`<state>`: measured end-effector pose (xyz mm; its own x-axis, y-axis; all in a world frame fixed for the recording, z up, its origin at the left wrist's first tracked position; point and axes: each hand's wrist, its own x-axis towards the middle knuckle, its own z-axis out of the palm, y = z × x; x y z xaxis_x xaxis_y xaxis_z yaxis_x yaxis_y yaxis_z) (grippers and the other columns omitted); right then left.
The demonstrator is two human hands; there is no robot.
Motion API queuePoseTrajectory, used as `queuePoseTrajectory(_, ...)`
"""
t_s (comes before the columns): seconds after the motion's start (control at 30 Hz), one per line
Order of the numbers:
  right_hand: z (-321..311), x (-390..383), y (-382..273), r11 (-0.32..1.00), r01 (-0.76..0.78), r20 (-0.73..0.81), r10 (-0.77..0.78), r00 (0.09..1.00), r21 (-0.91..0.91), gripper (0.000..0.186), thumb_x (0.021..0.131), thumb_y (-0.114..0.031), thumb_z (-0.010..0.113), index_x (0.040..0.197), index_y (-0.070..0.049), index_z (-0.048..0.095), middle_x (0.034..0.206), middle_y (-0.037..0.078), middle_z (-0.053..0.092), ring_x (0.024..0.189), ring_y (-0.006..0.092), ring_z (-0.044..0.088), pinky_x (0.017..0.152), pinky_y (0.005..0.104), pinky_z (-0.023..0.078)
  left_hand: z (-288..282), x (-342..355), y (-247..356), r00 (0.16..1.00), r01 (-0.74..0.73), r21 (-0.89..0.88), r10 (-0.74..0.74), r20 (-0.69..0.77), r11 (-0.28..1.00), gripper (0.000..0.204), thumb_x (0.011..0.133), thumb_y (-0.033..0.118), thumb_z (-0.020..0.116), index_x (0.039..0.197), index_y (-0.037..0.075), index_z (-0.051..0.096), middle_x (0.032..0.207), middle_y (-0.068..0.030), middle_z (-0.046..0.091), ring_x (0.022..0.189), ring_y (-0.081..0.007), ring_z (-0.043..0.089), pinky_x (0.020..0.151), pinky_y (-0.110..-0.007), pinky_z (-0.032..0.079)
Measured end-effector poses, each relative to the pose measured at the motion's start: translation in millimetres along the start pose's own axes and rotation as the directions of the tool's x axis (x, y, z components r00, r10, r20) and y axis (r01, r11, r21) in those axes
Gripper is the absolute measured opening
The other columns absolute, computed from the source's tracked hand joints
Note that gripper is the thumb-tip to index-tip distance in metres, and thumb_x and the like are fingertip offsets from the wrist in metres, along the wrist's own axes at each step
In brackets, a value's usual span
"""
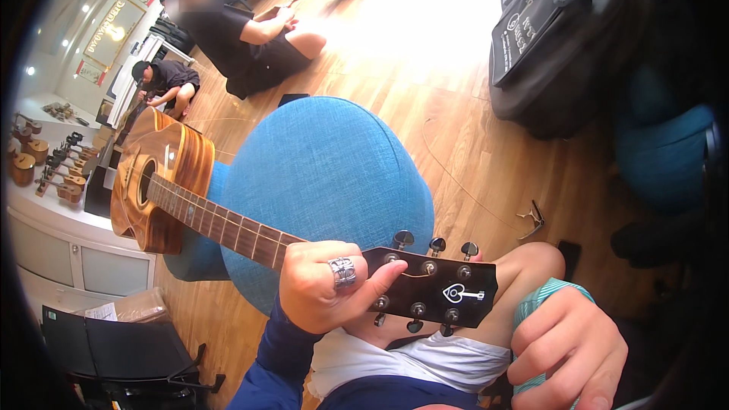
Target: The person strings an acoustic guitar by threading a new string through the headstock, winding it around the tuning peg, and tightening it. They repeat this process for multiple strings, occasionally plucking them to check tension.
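An acoustic guitar (171,171) with a striped brown wooden body lies across a blue round stool, its neck (228,226) slanting toward me. My left hand (323,285), a wide silver ring on one finger, is closed round the neck beside the black headstock (440,288). Its thumb presses on a thin string at the tuning posts. Metal tuning pegs line both edges of the headstock. To the right of it, my right hand (569,345) has its fingers curled over a teal striped cloth-like thing (558,288), whose kind I cannot make out.
The blue stool (319,175) fills the middle. A small clamp-like tool (533,220) and a loose string (448,171) lie on the wooden floor. Black bags (547,45) stand at upper right. Two people (250,38) sit or crouch farther off; a black folding stand (114,342) is lower left.
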<state>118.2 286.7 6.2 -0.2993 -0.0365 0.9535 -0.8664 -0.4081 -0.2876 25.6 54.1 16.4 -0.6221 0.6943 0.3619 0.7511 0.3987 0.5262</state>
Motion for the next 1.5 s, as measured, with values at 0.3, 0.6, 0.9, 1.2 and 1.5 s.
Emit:
queuePoseTrajectory(0.3,-25,-5,31,0.993,-0.079,0.071,0.073,0.995,0.084,0.019,0.085,0.001,0.067,0.103,0.001,0.072,0.077,0.009,0.067,0.06,0.0175,0.061,0.053,0.0279,0.045,1,-1,-3,0.999,-0.012,-0.031,0.01,-0.043,0.999,0.051,0.071,0.0,0.085,0.048,0.009,0.04,0.045,-0.001,0.039,0.035,-0.0125,0.038,0.037,-0.028,0.023)
queuePoseTrajectory(0.6,-79,-56,127,0.611,-0.782,0.358,0.761,0.54,-0.119,0.023,0.088,0.0,0.068,0.111,-0.002,0.07,0.105,0.008,0.069,0.095,0.0183,0.067,0.086,0.0311,0.056,1,6,6,0.999,-0.015,-0.047,0.012,-0.048,0.999,0.053,0.076,0.0,0.082,0.048,0.007,0.038,0.046,-0.0043,0.04,0.036,-0.0167,0.037,0.037,-0.031,0.026)
queuePoseTrajectory(0.9,-72,-58,126,0.454,-0.891,0.537,0.757,0.372,-0.023,0.026,0.085,0.003,0.073,0.11,0.001,0.071,0.106,0.011,0.072,0.093,0.0174,0.069,0.086,0.0298,0.055,-1,0,2,0.996,-0.031,-0.032,0.029,-0.079,0.999,0.052,0.079,0.003,0.081,0.049,0.005,0.039,0.047,-0.0062,0.04,0.037,-0.019,0.04,0.038,-0.034,0.028)
queuePoseTrajectory(1.2,-74,-60,120,0.486,-0.874,0.492,0.763,0.418,-0.011,0.028,0.087,-0.002,0.074,0.114,0.0,0.07,0.1,0.008,0.074,0.089,0.0141,0.07,0.08,0.0275,0.056,-9,-2,4,1.0,0.009,0.001,-0.009,-0.005,1.0,0.037,0.084,0.013,0.078,0.056,0.005,0.055,0.054,-0.0053,0.051,0.044,-0.0225,0.053,0.041,-0.035,0.041)
queuePoseTrajectory(1.5,-68,-49,117,0.381,-0.904,0.49,0.836,0.248,-0.193,0.017,0.093,-0.012,0.071,0.103,0.001,0.07,0.086,0.007,0.072,0.077,0.0125,0.068,0.072,0.0272,0.055,-8,-2,2,1.0,0.023,0.017,-0.022,-0.005,1.0,0.038,0.084,0.014,0.078,0.056,0.005,0.054,0.054,-0.0057,0.052,0.044,-0.0227,0.054,0.042,-0.035,0.041)
